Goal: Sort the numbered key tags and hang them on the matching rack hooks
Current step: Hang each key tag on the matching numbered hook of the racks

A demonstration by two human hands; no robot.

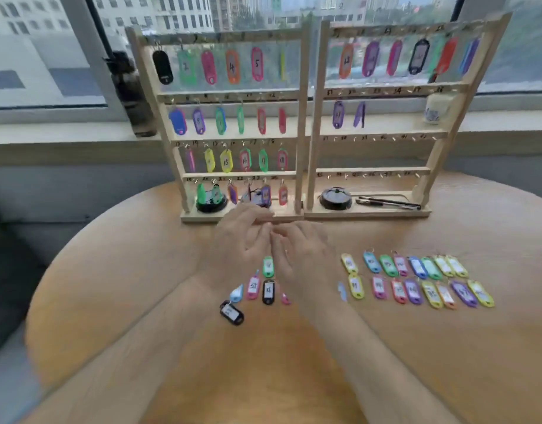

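My left hand point(242, 240) and right hand point(303, 252) met fingertip to fingertip before the rack point(303, 117), probably to work a ring; I couldn't tell whether either pinched anything. Tags point(413, 291) lay rowed on the table point(447, 362), seemingly pre-sorted.

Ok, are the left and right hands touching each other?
Cannot tell. In the head view, the left hand and right hand converge at the fingertips, but blur hides any gap.
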